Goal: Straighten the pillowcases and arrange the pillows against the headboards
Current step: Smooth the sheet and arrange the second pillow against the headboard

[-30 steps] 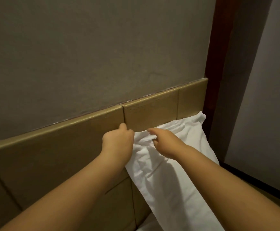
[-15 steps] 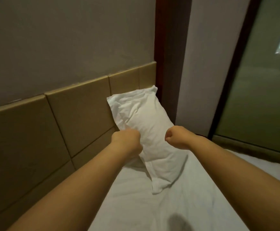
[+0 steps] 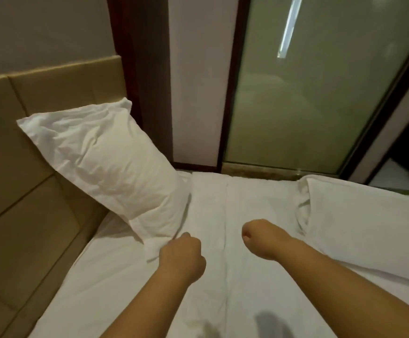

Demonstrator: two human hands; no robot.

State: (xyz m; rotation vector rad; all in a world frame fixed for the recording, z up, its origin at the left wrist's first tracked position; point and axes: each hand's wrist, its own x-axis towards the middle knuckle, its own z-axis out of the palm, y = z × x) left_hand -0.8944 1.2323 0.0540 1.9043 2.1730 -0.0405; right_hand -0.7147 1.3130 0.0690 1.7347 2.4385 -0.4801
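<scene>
— From the head view, how did the pillow [image 3: 106, 162] look to us?

— White and creased, propped tilted against the tan headboard [image 3: 28, 147], its lower edge resting on the white sheet [image 3: 223, 264]. Its long axis ran from the upper corner on the headboard, far up and left of our left hand [image 3: 182, 258], down toward that hand, the lower corner just beyond the knuckles.

— And our grip?

— We saw the left hand curled into a fist, touching the flap of pillowcase at that corner; whether it pinched the cloth we could not tell. Our right hand [image 3: 259, 237] was a closed fist above the sheet, holding nothing, well apart from the pillow. A folded duvet [image 3: 369, 228] lay beside its forearm.
</scene>
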